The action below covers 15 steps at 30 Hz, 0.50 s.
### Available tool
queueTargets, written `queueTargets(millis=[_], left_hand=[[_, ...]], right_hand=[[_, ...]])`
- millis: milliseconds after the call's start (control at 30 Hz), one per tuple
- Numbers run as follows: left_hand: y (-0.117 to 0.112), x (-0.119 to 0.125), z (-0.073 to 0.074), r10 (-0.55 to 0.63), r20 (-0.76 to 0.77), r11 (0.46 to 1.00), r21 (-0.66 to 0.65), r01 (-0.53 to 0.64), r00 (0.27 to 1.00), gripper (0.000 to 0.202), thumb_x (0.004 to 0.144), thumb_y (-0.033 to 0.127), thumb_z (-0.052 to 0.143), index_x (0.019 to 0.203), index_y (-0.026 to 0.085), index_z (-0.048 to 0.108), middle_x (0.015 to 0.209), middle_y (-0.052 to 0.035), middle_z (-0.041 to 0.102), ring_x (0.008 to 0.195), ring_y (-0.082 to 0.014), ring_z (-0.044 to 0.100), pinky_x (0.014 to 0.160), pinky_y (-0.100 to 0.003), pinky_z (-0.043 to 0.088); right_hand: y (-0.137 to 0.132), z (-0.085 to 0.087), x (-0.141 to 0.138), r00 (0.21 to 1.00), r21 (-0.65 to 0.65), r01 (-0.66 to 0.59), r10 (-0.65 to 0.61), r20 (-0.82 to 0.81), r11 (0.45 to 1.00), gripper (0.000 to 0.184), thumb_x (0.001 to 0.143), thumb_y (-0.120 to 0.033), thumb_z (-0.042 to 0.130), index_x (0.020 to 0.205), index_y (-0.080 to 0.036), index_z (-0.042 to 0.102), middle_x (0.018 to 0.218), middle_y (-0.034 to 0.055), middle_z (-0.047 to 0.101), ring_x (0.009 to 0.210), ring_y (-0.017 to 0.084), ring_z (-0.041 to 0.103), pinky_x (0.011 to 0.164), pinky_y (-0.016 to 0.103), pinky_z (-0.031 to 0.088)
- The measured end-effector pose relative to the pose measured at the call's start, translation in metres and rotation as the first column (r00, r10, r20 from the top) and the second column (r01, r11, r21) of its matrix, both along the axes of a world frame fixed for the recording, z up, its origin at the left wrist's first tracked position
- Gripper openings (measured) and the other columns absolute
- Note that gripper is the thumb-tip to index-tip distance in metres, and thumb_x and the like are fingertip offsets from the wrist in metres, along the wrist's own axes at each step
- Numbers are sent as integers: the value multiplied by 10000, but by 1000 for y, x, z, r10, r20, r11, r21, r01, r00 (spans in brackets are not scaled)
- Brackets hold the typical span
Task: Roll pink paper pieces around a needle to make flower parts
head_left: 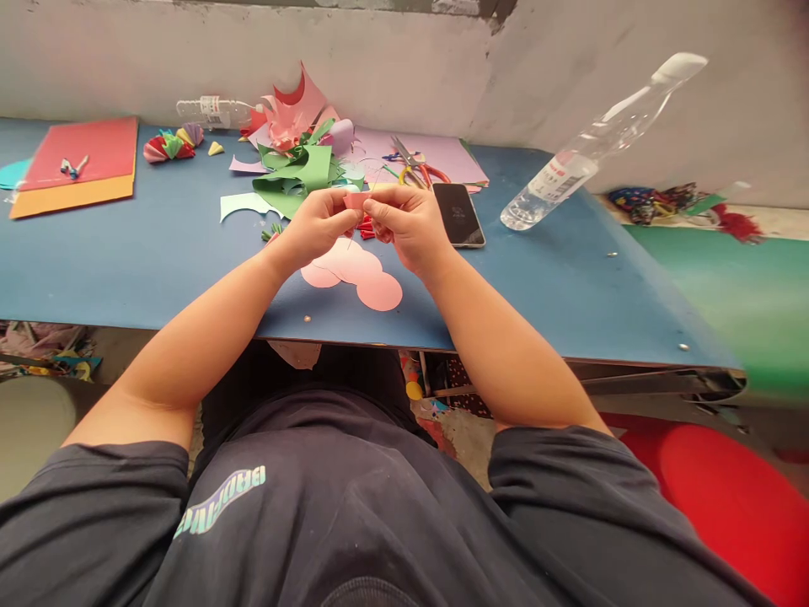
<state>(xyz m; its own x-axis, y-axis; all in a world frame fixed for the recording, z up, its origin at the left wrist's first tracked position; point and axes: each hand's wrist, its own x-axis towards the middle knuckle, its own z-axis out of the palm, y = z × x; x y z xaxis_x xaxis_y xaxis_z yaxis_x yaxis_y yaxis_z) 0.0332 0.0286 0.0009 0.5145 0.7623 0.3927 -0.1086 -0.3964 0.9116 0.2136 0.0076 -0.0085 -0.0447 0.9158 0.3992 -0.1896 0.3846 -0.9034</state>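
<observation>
Both hands meet above the middle of the blue table. My left hand and my right hand are closed, pinching a small folded pink paper piece between their fingertips. A thin thread or wire seems to rise from the piece, too fine to be sure. Under the hands lie several pink paper circles, overlapping on the table. Small red paper bits lie just beyond the fingers.
A pile of green and pink paper scraps lies behind the hands, with scissors and a black phone to the right. A clear plastic bottle leans at the right. Red and orange sheets lie far left; folded paper fans sit nearby.
</observation>
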Motion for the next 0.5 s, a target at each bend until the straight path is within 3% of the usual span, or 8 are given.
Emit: queueTargets(millis=[200, 500], left_hand=[[0, 0, -2, 41, 11, 999, -35, -40, 999, 156, 843, 58, 649, 758, 182, 607, 724, 18, 538, 671, -90, 514, 644, -264, 432], [1, -1, -3, 136, -66, 991, 13, -135, 989, 175, 787, 43, 650, 696, 185, 605, 688, 7, 547, 665, -101, 509, 614, -277, 410]], right_hand=[[-1, 0, -1, 998, 23, 45, -46, 46, 999, 518, 600, -656, 1012, 762, -194, 842, 660, -13, 661, 528, 61, 462, 473, 244, 383], [-2, 1, 0, 997, 2, 24, -24, 78, 1000, 544, 573, -657, 1023, 749, -177, 839, 589, -32, 602, 501, 56, 438, 470, 252, 344]])
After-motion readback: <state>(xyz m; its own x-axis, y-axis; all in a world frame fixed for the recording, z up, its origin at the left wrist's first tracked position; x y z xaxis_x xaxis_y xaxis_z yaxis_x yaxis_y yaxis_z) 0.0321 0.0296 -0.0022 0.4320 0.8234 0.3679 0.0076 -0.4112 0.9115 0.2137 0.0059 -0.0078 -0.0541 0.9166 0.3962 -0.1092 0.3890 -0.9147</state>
